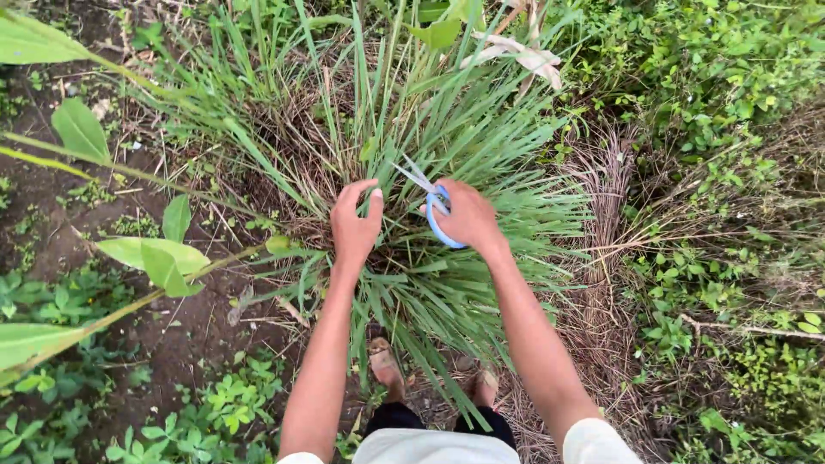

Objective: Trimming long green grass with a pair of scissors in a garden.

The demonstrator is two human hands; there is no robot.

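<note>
Surrounding scissors [432,209]: dense grass clump [412,137]

The grass clump [412,146] crowds the middle, its long blades fanning out on every side and closing in around the left hand [355,225] and the right hand [467,216] with its scissors [430,202]. Broad-leaved stalks [146,258] bar the left. Bare soil [185,335] lower left lies open; dense weeds [713,103] fill the right.
</note>
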